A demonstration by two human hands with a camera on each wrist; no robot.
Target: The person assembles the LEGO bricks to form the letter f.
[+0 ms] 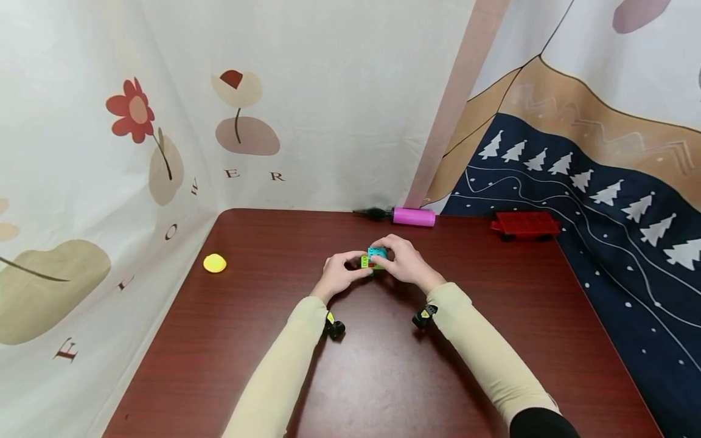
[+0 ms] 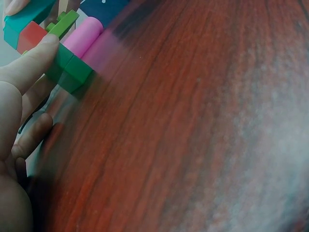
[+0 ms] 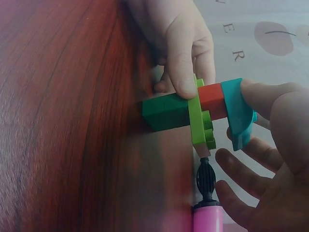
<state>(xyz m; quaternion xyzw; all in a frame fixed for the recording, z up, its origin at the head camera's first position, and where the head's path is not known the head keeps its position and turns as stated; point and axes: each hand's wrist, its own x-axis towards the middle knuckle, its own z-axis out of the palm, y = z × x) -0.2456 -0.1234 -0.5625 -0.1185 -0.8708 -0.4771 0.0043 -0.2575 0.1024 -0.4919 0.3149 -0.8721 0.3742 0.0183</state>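
A small stack of toy building bricks is between both hands over the table. Dark green bricks (image 3: 166,111) form the bottom, a lime green studded plate (image 3: 197,121) lies on them, then a red brick (image 3: 212,100), and a teal curved brick (image 3: 236,111) tops it. My left hand (image 1: 338,274) pinches the stack at the lime plate, its thumb across the plate's edge. With thumb and index finger my right hand (image 1: 406,261) holds the teal brick; its other fingers are spread away from the stack. Part of the right index finger is hidden behind the teal brick.
On the brown table (image 1: 372,377), a pink hand pump (image 1: 414,217) with a black end lies at the back edge. A red toy wagon (image 1: 526,225) stands at the back right, and a yellow round object (image 1: 215,263) at the left. Printed curtains (image 1: 328,91) hang behind.
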